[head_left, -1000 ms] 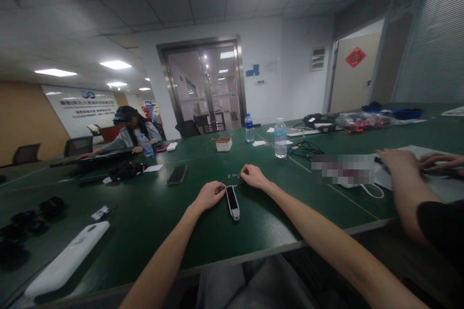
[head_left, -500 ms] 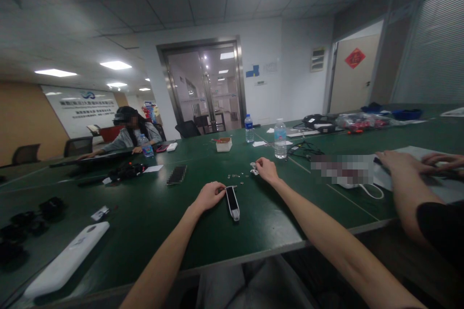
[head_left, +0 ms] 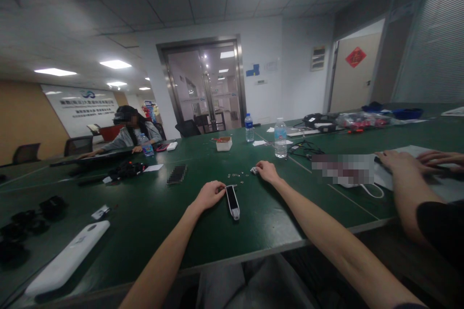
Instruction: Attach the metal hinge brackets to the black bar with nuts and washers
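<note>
A slim black device with a silver end [head_left: 232,201] lies on the green table [head_left: 152,217] in front of me. My left hand [head_left: 209,194] rests beside its top end, fingers curled and touching it. My right hand [head_left: 267,171] is farther out to the right, fingers closed around a small pale part [head_left: 253,170]. Several tiny metal parts [head_left: 235,175] lie scattered between the two hands.
A white oblong case [head_left: 67,259] lies near left. Two water bottles [head_left: 280,138] and a small box [head_left: 224,143] stand farther back. A co-worker's hands [head_left: 402,160] rest at right by a white device and cable. Another person [head_left: 132,133] sits far left. Black gear [head_left: 25,222] lies at left.
My right hand moved from the device's top end out to the right and closed on a small pale part. My left hand and the device stayed put.
</note>
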{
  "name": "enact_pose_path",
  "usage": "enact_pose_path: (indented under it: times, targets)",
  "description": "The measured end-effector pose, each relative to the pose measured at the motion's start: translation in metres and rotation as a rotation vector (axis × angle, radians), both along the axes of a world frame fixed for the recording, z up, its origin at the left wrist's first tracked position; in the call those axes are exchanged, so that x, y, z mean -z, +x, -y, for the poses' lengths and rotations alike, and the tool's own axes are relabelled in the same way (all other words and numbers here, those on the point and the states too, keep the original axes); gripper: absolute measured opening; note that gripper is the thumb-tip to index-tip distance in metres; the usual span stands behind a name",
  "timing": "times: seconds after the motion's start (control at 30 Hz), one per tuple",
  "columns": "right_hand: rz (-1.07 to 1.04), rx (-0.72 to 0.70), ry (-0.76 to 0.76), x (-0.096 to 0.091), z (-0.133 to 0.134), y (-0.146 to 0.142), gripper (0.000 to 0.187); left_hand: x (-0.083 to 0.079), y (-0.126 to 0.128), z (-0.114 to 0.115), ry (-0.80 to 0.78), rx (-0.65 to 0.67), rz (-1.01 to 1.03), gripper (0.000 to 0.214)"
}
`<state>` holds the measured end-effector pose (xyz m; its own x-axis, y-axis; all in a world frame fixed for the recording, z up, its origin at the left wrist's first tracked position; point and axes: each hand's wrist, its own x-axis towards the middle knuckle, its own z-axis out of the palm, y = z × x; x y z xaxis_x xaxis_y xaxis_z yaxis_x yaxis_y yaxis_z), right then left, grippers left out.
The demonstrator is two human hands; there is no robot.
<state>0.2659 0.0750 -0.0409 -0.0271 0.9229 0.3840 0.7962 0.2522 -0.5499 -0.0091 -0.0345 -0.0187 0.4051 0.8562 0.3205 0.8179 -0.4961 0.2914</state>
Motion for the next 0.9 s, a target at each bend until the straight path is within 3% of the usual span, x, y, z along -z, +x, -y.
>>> enact_pose_path:
  times: [0.37,0.57,0.7,0.9]
  targets:
    - [0.080,-0.035,0.002,0.000,-0.001,-0.002,0.020,0.002,0.000,0.000,0.016,0.009,0.001,0.026]
    - [0.112,-0.040,0.070,-0.010,0.008,-0.006,0.025,0.002,-0.001,-0.001,0.011,0.003,-0.001,0.027]
    - [0.164,-0.178,0.095,-0.018,0.020,-0.020,0.024,0.001,0.000,0.000,0.012,0.001,-0.002,0.026]
    - [0.284,-0.457,-0.005,-0.018,0.034,-0.041,0.012,0.000,0.001,0.001,0.010,-0.011,-0.005,0.027]
